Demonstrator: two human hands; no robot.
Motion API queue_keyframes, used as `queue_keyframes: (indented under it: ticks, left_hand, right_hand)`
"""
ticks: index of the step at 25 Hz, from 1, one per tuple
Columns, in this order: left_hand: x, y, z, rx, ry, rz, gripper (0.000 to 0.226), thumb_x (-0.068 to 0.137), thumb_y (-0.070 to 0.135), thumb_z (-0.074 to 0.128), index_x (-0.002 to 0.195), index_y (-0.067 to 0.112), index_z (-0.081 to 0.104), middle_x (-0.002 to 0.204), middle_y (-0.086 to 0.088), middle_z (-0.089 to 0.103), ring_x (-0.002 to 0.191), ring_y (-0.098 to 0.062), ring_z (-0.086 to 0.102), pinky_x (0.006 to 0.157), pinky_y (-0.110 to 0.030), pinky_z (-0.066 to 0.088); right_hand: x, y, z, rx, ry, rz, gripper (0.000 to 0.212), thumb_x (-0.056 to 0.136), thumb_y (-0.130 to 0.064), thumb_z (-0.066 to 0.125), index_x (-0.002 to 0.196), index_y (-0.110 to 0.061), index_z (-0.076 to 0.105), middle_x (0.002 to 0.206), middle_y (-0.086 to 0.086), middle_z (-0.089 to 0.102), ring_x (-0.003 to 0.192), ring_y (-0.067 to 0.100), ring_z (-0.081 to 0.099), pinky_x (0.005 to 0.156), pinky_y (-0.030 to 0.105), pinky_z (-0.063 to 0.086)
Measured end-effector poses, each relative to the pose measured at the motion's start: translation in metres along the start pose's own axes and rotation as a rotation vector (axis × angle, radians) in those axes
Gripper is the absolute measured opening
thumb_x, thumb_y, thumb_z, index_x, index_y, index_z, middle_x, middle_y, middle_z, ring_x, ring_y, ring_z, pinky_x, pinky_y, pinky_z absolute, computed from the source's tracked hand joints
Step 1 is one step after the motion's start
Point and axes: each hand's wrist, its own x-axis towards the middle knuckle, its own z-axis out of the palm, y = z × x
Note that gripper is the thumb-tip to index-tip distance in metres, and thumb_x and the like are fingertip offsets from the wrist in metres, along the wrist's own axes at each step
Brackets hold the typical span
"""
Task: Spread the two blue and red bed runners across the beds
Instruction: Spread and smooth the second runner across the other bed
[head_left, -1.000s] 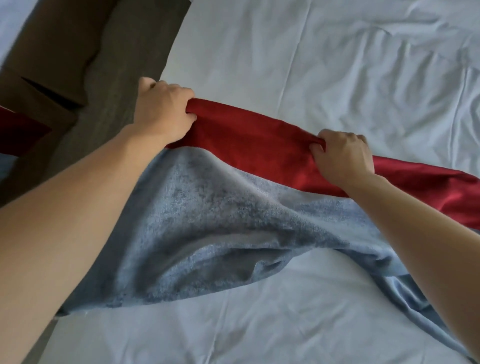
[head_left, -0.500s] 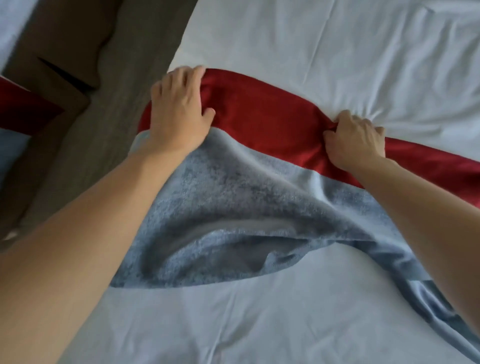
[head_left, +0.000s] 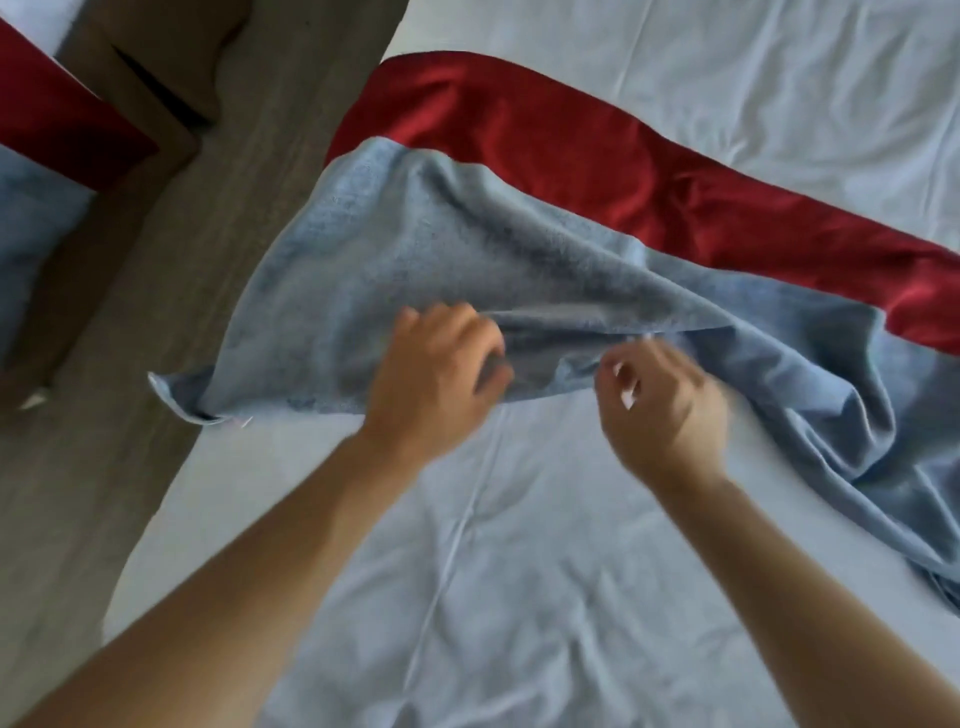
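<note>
A bed runner lies slantwise over the white bed (head_left: 493, 571), its red band (head_left: 545, 135) on the far side and its blue part (head_left: 415, 249) nearer me, bunched and folded under along the near edge. My left hand (head_left: 436, 379) grips that folded blue edge with curled fingers. Just to its right, my right hand (head_left: 660, 405), blurred by motion, pinches the same edge. The runner's left end hangs a little over the bed's side. A second blue and red runner (head_left: 47, 119) shows on the other bed at the far left.
A strip of grey wood floor (head_left: 208, 234) runs between the two beds. Brown furniture (head_left: 171, 67) stands at its far end. The sheet near me is creased, and the runner's right part (head_left: 883, 441) lies in loose folds.
Both hands have left the red band and come back toward me onto the blue near edge. The red band now lies flat on the sheet, farther up the bed.
</note>
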Motion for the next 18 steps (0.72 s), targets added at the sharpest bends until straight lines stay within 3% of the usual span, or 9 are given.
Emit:
queue_keyframes:
  ticks: [1, 3, 6, 9, 13, 16, 18]
  left_hand:
    - [-0.014, 0.013, 0.008, 0.044, -0.082, 0.059, 0.019, 0.079, 0.035, 0.067, 0.088, 0.019, 0.061, 0.086, 0.001, 0.057, 0.083, -0.024, 0.053, 0.074, -0.039, 0.035]
    - [-0.026, 0.030, 0.026, 0.181, -0.205, 0.114, 0.025, 0.079, 0.035, 0.065, 0.098, 0.019, 0.061, 0.094, -0.001, 0.058, 0.088, -0.026, 0.053, 0.076, -0.039, 0.036]
    - [-0.009, 0.036, 0.038, 0.245, -0.153, 0.104, 0.010, 0.086, 0.021, 0.057, 0.094, 0.018, 0.061, 0.088, -0.002, 0.059, 0.086, -0.029, 0.056, 0.075, -0.040, 0.037]
    - [0.012, 0.024, 0.030, 0.202, -0.049, 0.101, 0.004, 0.084, 0.018, 0.065, 0.080, 0.020, 0.064, 0.075, -0.002, 0.063, 0.078, -0.031, 0.059, 0.073, -0.042, 0.034]
    - [0.043, -0.005, 0.004, 0.184, -0.030, -0.161, 0.008, 0.085, 0.026, 0.063, 0.082, 0.021, 0.068, 0.077, -0.004, 0.068, 0.082, -0.034, 0.060, 0.074, -0.042, 0.030]
    - [0.060, 0.013, 0.014, 0.277, 0.022, -0.203, 0.011, 0.084, 0.008, 0.056, 0.084, 0.017, 0.063, 0.084, -0.008, 0.064, 0.084, -0.036, 0.056, 0.074, -0.044, 0.030]
    - [0.064, 0.043, 0.032, 0.214, 0.062, -0.169, 0.019, 0.079, -0.003, 0.048, 0.085, 0.011, 0.059, 0.083, -0.011, 0.061, 0.076, -0.037, 0.055, 0.067, -0.043, 0.034]
  right_hand:
    - [-0.023, 0.000, 0.003, -0.012, -0.056, 0.033, 0.003, 0.085, -0.017, 0.065, 0.087, -0.018, 0.068, 0.078, -0.003, 0.065, 0.071, 0.022, 0.060, 0.055, 0.028, 0.043]
    - [-0.043, 0.010, 0.011, -0.086, -0.131, 0.059, 0.021, 0.083, -0.015, 0.070, 0.104, -0.014, 0.071, 0.092, 0.004, 0.067, 0.085, 0.029, 0.063, 0.062, 0.035, 0.049]
    - [-0.032, 0.039, 0.016, -0.192, -0.172, 0.057, 0.040, 0.081, -0.016, 0.073, 0.121, -0.013, 0.064, 0.112, 0.012, 0.063, 0.102, 0.036, 0.058, 0.081, 0.046, 0.050]
    - [-0.013, 0.073, 0.012, -0.304, -0.139, 0.099, 0.038, 0.081, -0.020, 0.073, 0.117, -0.014, 0.063, 0.112, 0.013, 0.061, 0.101, 0.036, 0.056, 0.084, 0.048, 0.046]
    - [-0.016, 0.124, -0.007, -0.424, -0.099, 0.127, 0.031, 0.081, -0.019, 0.070, 0.109, -0.014, 0.061, 0.104, 0.012, 0.060, 0.098, 0.036, 0.053, 0.084, 0.049, 0.039]
    - [-0.019, 0.164, -0.026, -0.423, -0.095, 0.166, 0.023, 0.084, -0.018, 0.064, 0.106, -0.013, 0.063, 0.104, 0.011, 0.064, 0.102, 0.037, 0.053, 0.087, 0.051, 0.038]
    - [-0.017, 0.184, -0.032, -0.399, -0.107, 0.177, 0.017, 0.088, -0.022, 0.061, 0.101, -0.011, 0.065, 0.100, 0.011, 0.067, 0.101, 0.037, 0.056, 0.088, 0.050, 0.037]
